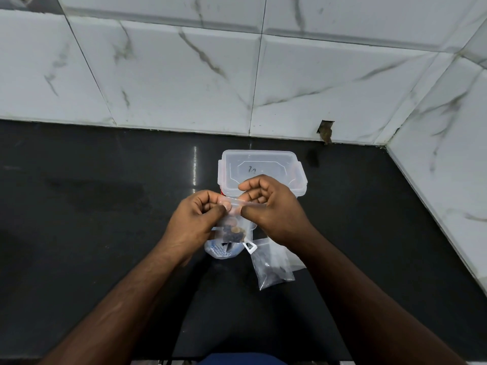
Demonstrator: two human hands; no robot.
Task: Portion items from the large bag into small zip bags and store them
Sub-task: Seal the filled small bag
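While pinched, zip bag [233, 222] between hands.

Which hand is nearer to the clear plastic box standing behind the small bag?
The right hand. Its curled fingers overlap the near edge of the clear plastic box in this view. The left hand pinches the small zip bag lower and to the left, apart from the box.

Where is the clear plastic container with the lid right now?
In the head view the clear plastic container sits on the black counter at centre, just beyond both hands, the left hand and right hand, which pinch a small zip bag, near the tiled wall.
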